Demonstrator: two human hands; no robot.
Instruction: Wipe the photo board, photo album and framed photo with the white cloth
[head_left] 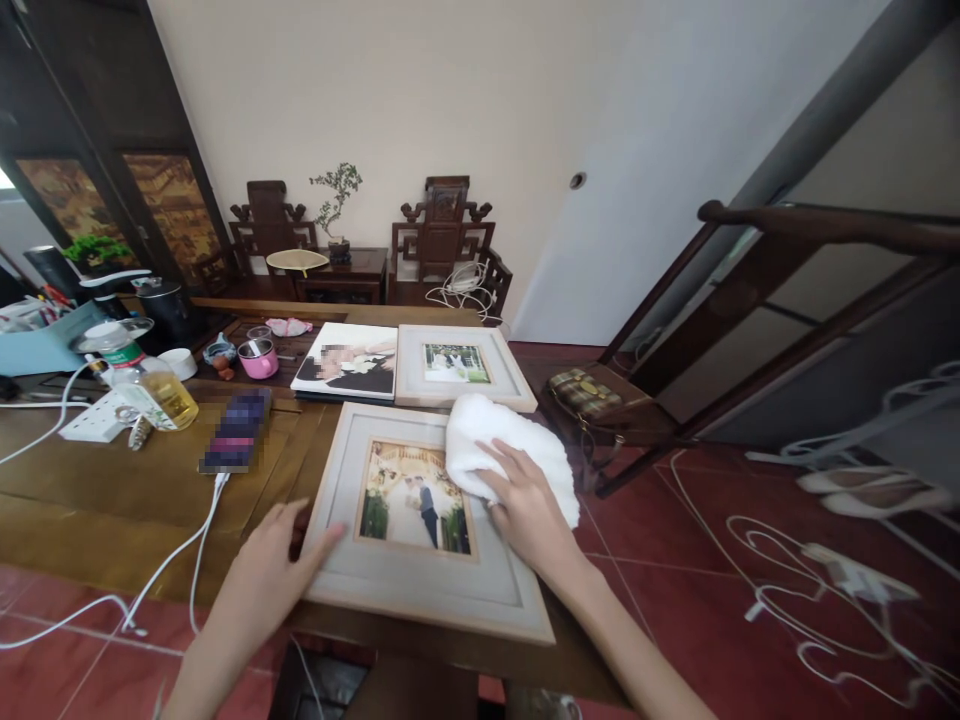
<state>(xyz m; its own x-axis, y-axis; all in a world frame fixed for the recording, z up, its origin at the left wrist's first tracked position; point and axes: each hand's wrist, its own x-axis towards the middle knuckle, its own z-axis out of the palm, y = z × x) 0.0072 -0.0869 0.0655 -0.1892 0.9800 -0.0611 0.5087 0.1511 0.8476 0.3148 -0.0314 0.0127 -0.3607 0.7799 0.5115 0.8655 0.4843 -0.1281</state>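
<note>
A light wooden picture frame (418,512) with a wedding photo lies on the table in front of me. My left hand (277,560) grips its left edge, thumb on top of the border and fingers at the outer side. Against the frame's upper right part, my right hand (525,500) holds a bunched white towel (480,430), fingers spread over the cloth. The towel hides that corner and hangs past the right edge. Behind it lie a second picture frame (517,375) and a white photo album (360,345).
On the wooden table (277,510) at left are a charging phone (238,430), an oil bottle (169,400), a pink cup (259,358) and a power strip (94,415). A chair (652,400) with a plaid bag (581,393) stands at right. White cables (757,590) cross the red floor.
</note>
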